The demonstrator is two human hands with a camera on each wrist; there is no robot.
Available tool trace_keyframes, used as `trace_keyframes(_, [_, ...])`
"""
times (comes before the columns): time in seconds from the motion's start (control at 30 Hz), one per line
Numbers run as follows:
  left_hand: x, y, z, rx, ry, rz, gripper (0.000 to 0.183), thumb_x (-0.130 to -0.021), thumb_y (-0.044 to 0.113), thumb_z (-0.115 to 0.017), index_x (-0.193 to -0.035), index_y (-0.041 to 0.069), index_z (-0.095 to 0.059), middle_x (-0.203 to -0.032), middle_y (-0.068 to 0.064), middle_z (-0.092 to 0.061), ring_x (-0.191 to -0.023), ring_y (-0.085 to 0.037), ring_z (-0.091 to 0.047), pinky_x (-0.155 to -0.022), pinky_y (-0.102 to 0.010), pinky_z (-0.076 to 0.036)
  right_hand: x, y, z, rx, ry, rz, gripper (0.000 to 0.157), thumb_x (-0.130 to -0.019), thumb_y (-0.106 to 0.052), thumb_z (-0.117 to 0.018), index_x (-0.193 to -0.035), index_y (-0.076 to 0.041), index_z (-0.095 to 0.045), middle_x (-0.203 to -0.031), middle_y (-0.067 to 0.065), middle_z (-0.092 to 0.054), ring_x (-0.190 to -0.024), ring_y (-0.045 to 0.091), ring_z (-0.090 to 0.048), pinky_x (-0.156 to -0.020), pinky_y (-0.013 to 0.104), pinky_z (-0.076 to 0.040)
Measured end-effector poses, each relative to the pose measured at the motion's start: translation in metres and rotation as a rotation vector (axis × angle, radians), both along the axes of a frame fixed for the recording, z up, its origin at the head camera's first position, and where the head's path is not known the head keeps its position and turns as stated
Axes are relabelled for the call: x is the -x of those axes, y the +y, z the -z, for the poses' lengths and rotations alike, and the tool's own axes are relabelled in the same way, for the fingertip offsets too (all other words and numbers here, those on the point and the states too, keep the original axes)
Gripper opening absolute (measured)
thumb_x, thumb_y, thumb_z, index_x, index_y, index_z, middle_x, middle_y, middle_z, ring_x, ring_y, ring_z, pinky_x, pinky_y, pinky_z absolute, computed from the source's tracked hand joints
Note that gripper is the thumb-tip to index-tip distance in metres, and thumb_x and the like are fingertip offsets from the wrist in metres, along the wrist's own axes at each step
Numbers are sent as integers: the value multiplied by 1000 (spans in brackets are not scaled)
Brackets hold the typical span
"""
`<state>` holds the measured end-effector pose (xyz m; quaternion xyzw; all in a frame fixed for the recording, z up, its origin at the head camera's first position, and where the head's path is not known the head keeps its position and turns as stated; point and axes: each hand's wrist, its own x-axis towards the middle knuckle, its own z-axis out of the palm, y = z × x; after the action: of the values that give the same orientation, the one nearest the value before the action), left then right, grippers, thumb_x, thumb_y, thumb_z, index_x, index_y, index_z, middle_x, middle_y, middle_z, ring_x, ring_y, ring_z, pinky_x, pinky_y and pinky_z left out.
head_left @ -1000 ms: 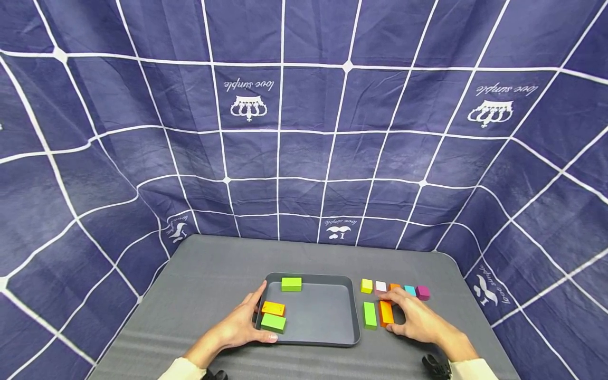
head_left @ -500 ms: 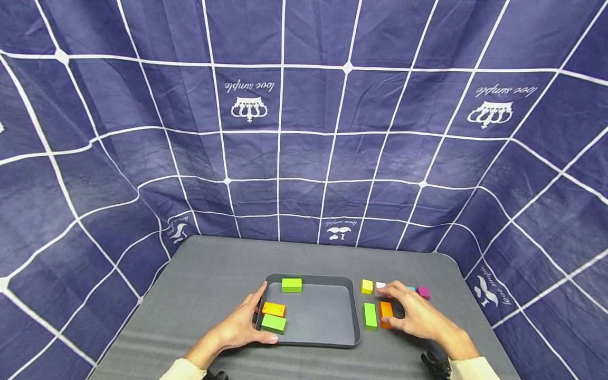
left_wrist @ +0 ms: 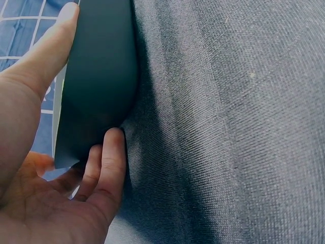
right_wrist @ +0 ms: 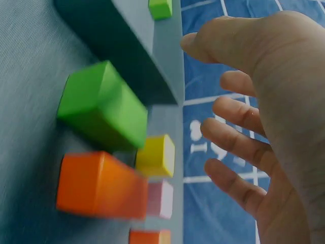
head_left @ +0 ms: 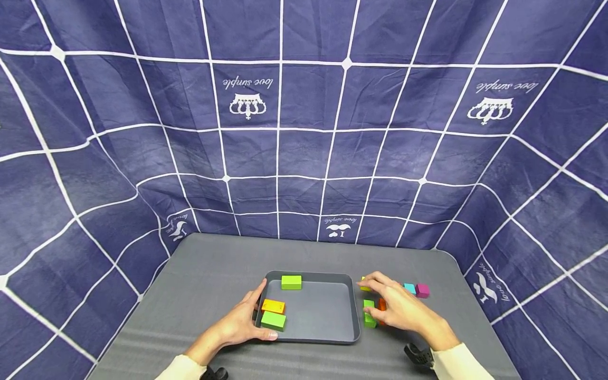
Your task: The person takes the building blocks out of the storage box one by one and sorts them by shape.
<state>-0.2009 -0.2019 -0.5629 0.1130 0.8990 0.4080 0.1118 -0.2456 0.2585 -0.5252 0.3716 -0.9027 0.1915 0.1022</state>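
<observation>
My left hand (head_left: pixel 239 322) grips the near-left corner of a shallow grey tray (head_left: pixel 328 342), thumb at the front rim, fingers along the left side. In the left wrist view the tray's dark outer wall (left_wrist: pixel 101 66) lies between thumb and fingers. My right hand (head_left: pixel 401 309) hovers with spread fingers over the blocks right of the tray, holding nothing. Under it stand a long green block (right_wrist: pixel 101 104) and an orange one (right_wrist: pixel 99 185), both upright-sided and parallel. Behind them are a yellow cube (right_wrist: pixel 156 155), a pinkish-white cube (right_wrist: pixel 160 199) and another orange block (right_wrist: pixel 150 237).
Inside the tray lie a green block (head_left: pixel 291 282) at the back, an orange block (head_left: pixel 273 306) and another green block (head_left: pixel 273 321) at the left. A cyan cube (head_left: pixel 409 288) and a magenta cube (head_left: pixel 422 290) stand at the far right. Blue grid-patterned cloth (head_left: pixel 304 153) surrounds the grey table (head_left: pixel 214 264).
My right hand has moved left, from over the orange block to over the green one, leaving the orange block on the table. The left hand stays at the tray corner.
</observation>
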Motion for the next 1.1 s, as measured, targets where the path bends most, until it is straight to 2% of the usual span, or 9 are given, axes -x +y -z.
trace_keyframes(0.2, [0, 1, -2, 0, -9, -2, 146, -76, 34, -114, -187, 7, -22, -161, -23, -56, -129, -28, -66, -105, -49, -58, 4, -28, -9, -63, -36, -19, 56, -99, -26, -95, -151, -22, -75, -145, -9, -70, -130, 15, -74, -107, 53, -63])
trace_keyframes(0.33, [-1, 1, -3, -5, -13, -2, 147, -76, 33, -114, -187, 7, -21, -162, -23, -56, -129, -29, -66, -106, -51, -58, 7, -47, -12, -97, -56, -46, 59, -100, -30, -93, -156, -25, -72, -150, -10, -68, -133, 12, -72, -109, 52, -62])
trace_keyframes(0.43, [-1, 2, -3, -8, -9, -8, 147, -76, 32, -114, -187, 8, -22, -161, -23, -56, -128, -28, -66, -104, -47, -58, 11, -61, -13, -114, -80, -75, 62, -102, -33, -92, -159, -26, -70, -154, -10, -66, -137, 12, -71, -111, 51, -61])
trace_keyframes(0.63, [-2, 2, -3, -11, -6, -13, 147, -75, 31, -114, -187, 8, -22, -157, -21, -58, -125, -27, -66, -99, -40, -57, 20, -88, -12, -133, -130, -137, 63, -104, -31, -90, -163, -22, -67, -159, -5, -65, -141, 18, -71, -115, 50, -61])
trace_keyframes(0.9, [-2, 0, 0, -3, -12, -5, 145, -76, 34, -114, -186, 7, -22, -157, -21, -58, -126, -26, -66, -101, -44, -57, 33, -123, -7, -179, -177, -177, 65, -106, -31, -87, -166, -16, -65, -165, -1, -63, -148, 22, -68, -122, 48, -58])
trace_keyframes(1.1, [0, -2, -1, -7, -5, 1, 145, -77, 34, -113, -187, 8, -22, -155, -20, -59, -124, -25, -65, -97, -40, -57, 42, -143, -3, -202, -200, -187, 65, -106, -31, -87, -165, -14, -65, -168, -1, -62, -152, 22, -65, -127, 46, -55])
